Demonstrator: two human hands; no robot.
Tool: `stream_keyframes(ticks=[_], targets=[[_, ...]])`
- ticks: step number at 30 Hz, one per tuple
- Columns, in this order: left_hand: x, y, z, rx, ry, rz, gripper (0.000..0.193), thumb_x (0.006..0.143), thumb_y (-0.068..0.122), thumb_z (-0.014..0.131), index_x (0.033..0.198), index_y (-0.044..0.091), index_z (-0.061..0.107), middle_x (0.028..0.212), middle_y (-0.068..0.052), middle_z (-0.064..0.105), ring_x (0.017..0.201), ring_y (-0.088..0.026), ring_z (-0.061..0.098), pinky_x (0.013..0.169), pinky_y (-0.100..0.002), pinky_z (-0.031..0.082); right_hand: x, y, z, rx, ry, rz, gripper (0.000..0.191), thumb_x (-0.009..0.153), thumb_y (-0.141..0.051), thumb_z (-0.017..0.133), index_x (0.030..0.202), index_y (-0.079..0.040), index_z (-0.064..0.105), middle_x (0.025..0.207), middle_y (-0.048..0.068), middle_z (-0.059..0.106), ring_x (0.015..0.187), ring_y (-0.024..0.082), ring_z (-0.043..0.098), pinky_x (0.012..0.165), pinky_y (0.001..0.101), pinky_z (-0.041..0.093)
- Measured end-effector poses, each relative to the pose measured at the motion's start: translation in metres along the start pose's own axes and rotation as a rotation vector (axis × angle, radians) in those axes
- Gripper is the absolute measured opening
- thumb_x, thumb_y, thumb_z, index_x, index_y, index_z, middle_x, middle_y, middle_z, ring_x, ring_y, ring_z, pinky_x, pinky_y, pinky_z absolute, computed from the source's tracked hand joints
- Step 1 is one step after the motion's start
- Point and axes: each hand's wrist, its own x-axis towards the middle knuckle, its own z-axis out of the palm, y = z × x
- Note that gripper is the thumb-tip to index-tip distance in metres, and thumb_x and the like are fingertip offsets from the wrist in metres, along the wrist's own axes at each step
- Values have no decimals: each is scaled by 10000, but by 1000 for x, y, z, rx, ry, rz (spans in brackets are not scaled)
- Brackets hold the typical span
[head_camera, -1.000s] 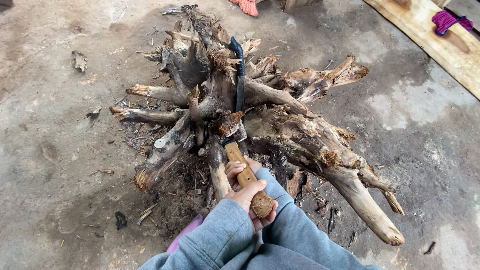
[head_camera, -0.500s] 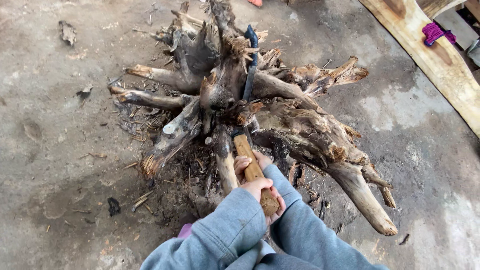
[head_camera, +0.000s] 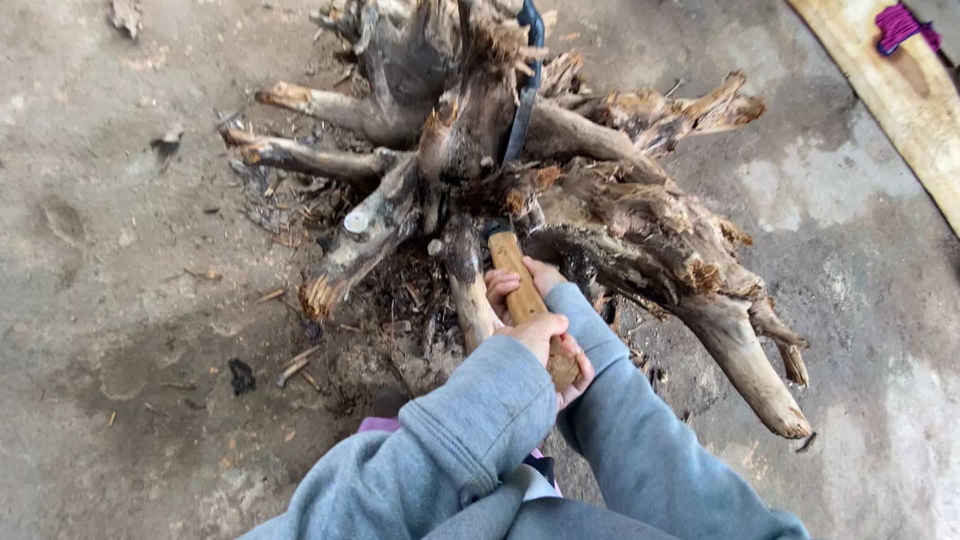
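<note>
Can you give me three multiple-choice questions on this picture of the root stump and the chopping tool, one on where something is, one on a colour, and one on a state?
1. Where does the wooden plank lie?
A. upper right of the stump
B. lower left of the stump
C. across the person's sleeves

2. What colour are the sleeves?
A. red
B. grey-blue
C. yellow

3. How is the chopping tool's wooden handle held?
A. lying loose on the ground
B. by one hand only
C. by both hands together

Answers:
1 A, the plank runs along the upper right corner, beyond the root stump.
2 B, both arms wear grey-blue fabric.
3 C, the left hand and the right hand both close on the handle, while the dark blade sits in the stump.
</note>
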Motion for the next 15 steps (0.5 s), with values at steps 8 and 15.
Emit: stream_keyframes(ticks=[8,15], targets=[[66,29,-3,-64,-120,-28,161,920,136,691,847,93,555,653,-29,576,574,-170,578,566,-356,530,13,-7,5,-57,-130,-40,209,1052,-291,497,1072,-91,438,858,56,509,668,150,522,533,290,508],[33,-46,-19,118,-118,60,160,879,92,652,822,21,521,669,-105,525,552,-203,554,512,-409,507,-8,-24,-34,-33,-14,198,393,1030,-473,539,983,-89,470,726,17,528,555,125,518,461,285,517]])
